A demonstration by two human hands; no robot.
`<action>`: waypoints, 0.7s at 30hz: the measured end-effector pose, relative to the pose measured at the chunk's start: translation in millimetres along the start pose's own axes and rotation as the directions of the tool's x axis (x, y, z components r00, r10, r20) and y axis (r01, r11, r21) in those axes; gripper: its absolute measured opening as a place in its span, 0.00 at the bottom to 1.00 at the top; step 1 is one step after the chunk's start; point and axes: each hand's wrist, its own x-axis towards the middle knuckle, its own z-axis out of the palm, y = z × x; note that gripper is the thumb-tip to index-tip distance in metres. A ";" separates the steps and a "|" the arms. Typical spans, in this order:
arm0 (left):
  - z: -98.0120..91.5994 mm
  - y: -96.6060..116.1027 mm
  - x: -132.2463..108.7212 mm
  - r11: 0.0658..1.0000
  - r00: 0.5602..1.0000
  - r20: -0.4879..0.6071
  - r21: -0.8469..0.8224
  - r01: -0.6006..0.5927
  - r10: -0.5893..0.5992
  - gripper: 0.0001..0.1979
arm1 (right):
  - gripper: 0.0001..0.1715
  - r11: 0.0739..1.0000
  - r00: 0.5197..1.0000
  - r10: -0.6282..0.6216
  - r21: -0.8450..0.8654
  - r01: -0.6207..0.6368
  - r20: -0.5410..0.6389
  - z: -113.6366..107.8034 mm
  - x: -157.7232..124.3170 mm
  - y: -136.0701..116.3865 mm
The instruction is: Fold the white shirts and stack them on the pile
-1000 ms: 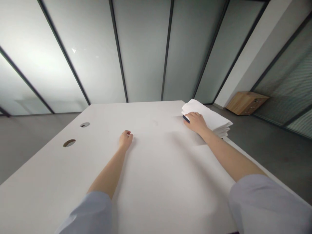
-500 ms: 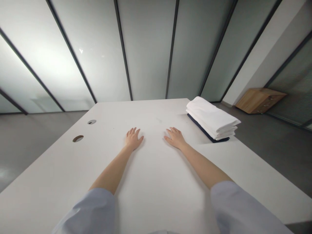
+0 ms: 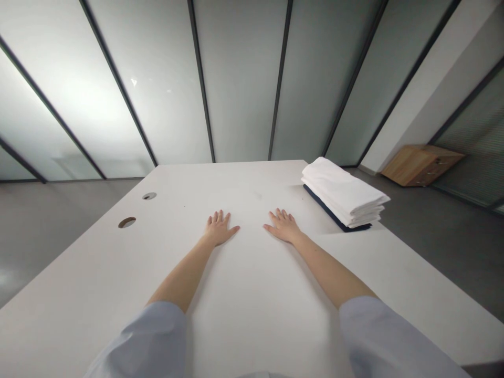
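My left hand point(image 3: 219, 228) lies palm down on the white table point(image 3: 252, 289), left of the middle, with its fingers spread and nothing held. To its right, a short gap away, my right hand point(image 3: 283, 226) rests flat in the same way, fingers apart. Beyond my right hand, near the table's right edge, sits a stack of folded white cloths point(image 3: 342, 189). A folded dark navy cloth point(image 3: 325, 210) shows under that stack. Neither hand touches the cloths.
Two round holes pierce the tabletop at the left, the farther one point(image 3: 149, 196) partly covered and the nearer one point(image 3: 126, 222) open. Frosted glass panels point(image 3: 240, 79) stand behind the table. A wooden cabinet point(image 3: 419, 164) is on the floor at the far right.
My left hand has shifted slightly right and its fingers have spread wider. The fingers of my right hand have flattened and fanned out a little more. The cloths have not moved.
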 end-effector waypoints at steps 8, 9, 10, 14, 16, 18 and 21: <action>0.5 0.4 -0.3 1.000 1.000 0.000 -0.005 0.000 0.000 0.45 | 0.49 1.000 1.000 0.006 -0.005 -0.006 -0.003 0.4 -0.5 -0.3; 0.6 0.2 -0.2 1.000 1.000 -0.002 -0.004 -0.001 0.001 0.45 | 0.49 1.000 1.000 0.006 -0.005 -0.006 -0.004 0.6 -0.4 -0.2; 0.8 0.1 -0.2 1.000 1.000 -0.003 -0.003 -0.002 0.002 0.45 | 0.49 1.000 1.000 0.005 -0.004 -0.005 -0.005 0.8 -0.2 -0.1; 0.7 -0.2 -0.6 1.000 1.000 -0.008 -0.006 -0.002 0.002 0.45 | 0.49 1.000 1.000 -0.002 0.000 0.002 -0.007 1.9 0.3 0.7; 0.4 -0.3 -0.9 1.000 1.000 -0.004 -0.008 0.000 0.000 0.45 | 0.49 1.000 1.000 0.001 0.001 -0.001 -0.007 2.1 0.5 0.8; 0.2 -0.3 -1.0 1.000 1.000 -0.002 -0.009 0.001 -0.001 0.45 | 0.49 1.000 1.000 0.004 0.001 -0.004 -0.008 2.1 0.6 0.8; 0.6 -0.4 -0.7 1.000 1.000 -0.005 -0.009 -0.003 0.003 0.45 | 0.49 1.000 1.000 0.001 -0.002 -0.001 -0.014 2.5 1.4 0.9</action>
